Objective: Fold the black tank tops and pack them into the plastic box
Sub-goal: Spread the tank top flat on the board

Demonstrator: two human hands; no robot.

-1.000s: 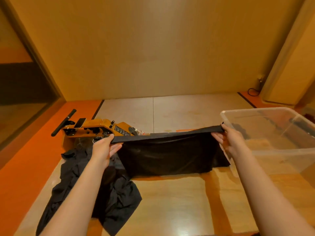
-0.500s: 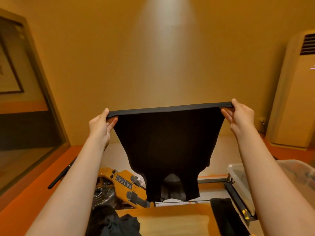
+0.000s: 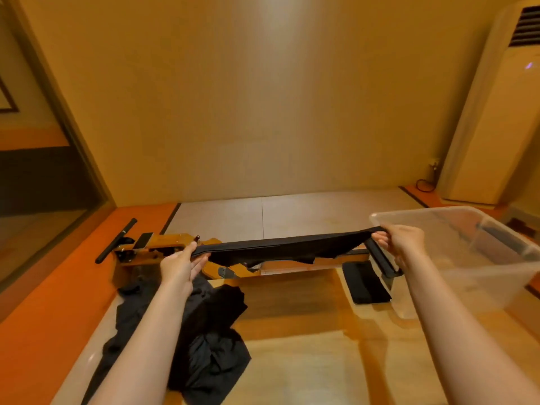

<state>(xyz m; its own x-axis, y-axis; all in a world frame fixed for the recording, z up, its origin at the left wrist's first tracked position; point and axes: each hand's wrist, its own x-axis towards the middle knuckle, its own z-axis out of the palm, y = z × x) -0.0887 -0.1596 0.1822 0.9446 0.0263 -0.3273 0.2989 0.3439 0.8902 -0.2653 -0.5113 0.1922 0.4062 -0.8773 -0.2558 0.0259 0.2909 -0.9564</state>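
Polished wood is glowing under warm yellow light as a tabletop that is carrying a clear plastic box on its right side. Left of the box, the left hand is pinching one end of a black tank top, thumb on top and fingers beneath the band. The right hand is gripping the other end with curled fingers, just in front of the box's left rim. Between the two hands the garment is hanging in the air as a taut, nearly level strip, its loose cloth sagging a little below the band. Well left of the box and nearer the person, a crumpled pile of black garments is lying on the table beneath the left forearm. Just beside the box's left wall, a flat black pad is lying low down. Farther left of the box and beyond the held top, a wooden machine with a black bar is sitting on the floor. Behind the box, a tall air conditioner is standing against the wall.
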